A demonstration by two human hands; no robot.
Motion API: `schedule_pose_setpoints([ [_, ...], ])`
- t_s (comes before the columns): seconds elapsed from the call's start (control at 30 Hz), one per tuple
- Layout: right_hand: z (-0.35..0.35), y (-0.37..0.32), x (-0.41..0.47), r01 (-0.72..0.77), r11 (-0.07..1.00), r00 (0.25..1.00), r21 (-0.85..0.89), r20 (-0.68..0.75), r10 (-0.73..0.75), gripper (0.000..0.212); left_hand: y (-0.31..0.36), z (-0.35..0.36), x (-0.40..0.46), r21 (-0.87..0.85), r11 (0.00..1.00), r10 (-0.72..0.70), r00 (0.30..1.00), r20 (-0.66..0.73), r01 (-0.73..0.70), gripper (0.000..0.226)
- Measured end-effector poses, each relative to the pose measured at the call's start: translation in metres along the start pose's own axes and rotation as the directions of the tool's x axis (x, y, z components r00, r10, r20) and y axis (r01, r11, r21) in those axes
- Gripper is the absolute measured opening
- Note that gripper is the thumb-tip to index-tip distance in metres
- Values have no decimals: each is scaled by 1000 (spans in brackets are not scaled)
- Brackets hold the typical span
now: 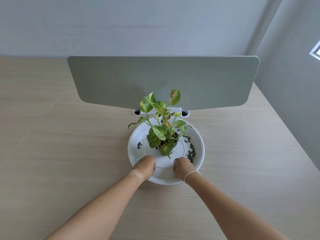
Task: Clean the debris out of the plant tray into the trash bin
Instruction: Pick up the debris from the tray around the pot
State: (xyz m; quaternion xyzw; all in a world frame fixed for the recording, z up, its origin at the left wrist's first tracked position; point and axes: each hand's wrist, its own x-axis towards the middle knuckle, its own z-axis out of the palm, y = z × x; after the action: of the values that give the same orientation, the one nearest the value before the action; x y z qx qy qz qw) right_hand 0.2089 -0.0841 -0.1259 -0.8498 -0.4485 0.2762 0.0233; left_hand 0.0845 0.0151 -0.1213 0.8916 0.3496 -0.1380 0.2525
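A round white plant tray sits on the wooden desk, with a small potted pothos plant standing in its middle. Dark green leaf debris lies scattered along the tray's right side, and a smaller bit of debris lies on its left. My left hand and my right hand rest over the tray's near rim, fingers curled down on it, one on each side of the plant. No trash bin is in view.
A grey-green divider panel stands upright behind the tray on a white bracket, with cable holes beside it. The light wooden desk stretches left and right. A grey wall lies beyond.
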Motion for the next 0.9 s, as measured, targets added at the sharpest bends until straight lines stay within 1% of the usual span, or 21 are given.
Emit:
schedule_pose_setpoints([
  [0.1,-12,-1,2,-79,992,994,102,81,70,25,-3,-1,0,-64,998,4,1000,1,-4,33],
  [0.13,-16,2,5,-112,977,989,183,113,92,27,-5,-1,0,-110,994,-4,1000,-4,3,37],
  [0.17,-20,5,6,-179,924,979,339,153,134,30,-6,-2,0,-169,986,-20,1000,-11,17,39],
  [0.2,-22,8,6,-233,827,969,512,196,151,30,-7,-3,0,-235,971,-41,999,-17,36,40],
  [0.23,-26,10,4,-276,706,958,653,244,149,30,-7,-5,0,-308,950,-69,997,-18,60,38],
  [0.27,-28,13,0,-303,565,951,767,282,128,28,-6,-8,-1,-387,918,-101,995,-14,87,35],
  [0.3,-30,15,-3,-327,397,944,857,311,107,25,-6,-10,0,-471,875,-132,991,-4,114,31],
  [0.33,-31,17,-6,-351,215,936,911,339,88,21,-6,-11,-1,-559,817,-160,987,13,140,27],
  [0.37,-33,20,-8,-367,63,929,928,363,71,16,-5,-12,-1,-651,741,-182,982,42,165,25],
  [0.4,-36,22,-10,-373,-43,926,927,375,49,13,-6,-13,-2,-737,648,-196,977,80,190,24],
  [0.43,-37,25,-12,-377,-102,924,920,381,19,11,-5,-13,-2,-808,549,-200,972,123,215,23],
  [0.47,-38,28,-13,-383,-150,922,912,387,-4,9,-5,-14,-4,-861,451,-199,967,161,236,23],
  [0.53,-37,33,-15,-404,-211,914,890,404,-41,9,-3,-16,-8,-921,284,-191,957,217,265,23],
  [0.7,-36,39,-21,-429,-322,902,844,417,-109,16,-2,-18,-15,-949,-41,-186,930,316,314,23],
  [0.8,-36,42,-24,-448,-381,893,809,429,-139,20,-4,-18,-17,-922,-189,-180,911,372,339,26],
  [0.87,-35,43,-25,-459,-394,887,797,438,-147,18,-4,-19,-19,-903,-254,-175,901,396,348,25],
  [0.9,-35,43,-25,-462,-390,885,796,443,-144,18,-4,-19,-20,-897,-265,-175,898,405,353,24],
])
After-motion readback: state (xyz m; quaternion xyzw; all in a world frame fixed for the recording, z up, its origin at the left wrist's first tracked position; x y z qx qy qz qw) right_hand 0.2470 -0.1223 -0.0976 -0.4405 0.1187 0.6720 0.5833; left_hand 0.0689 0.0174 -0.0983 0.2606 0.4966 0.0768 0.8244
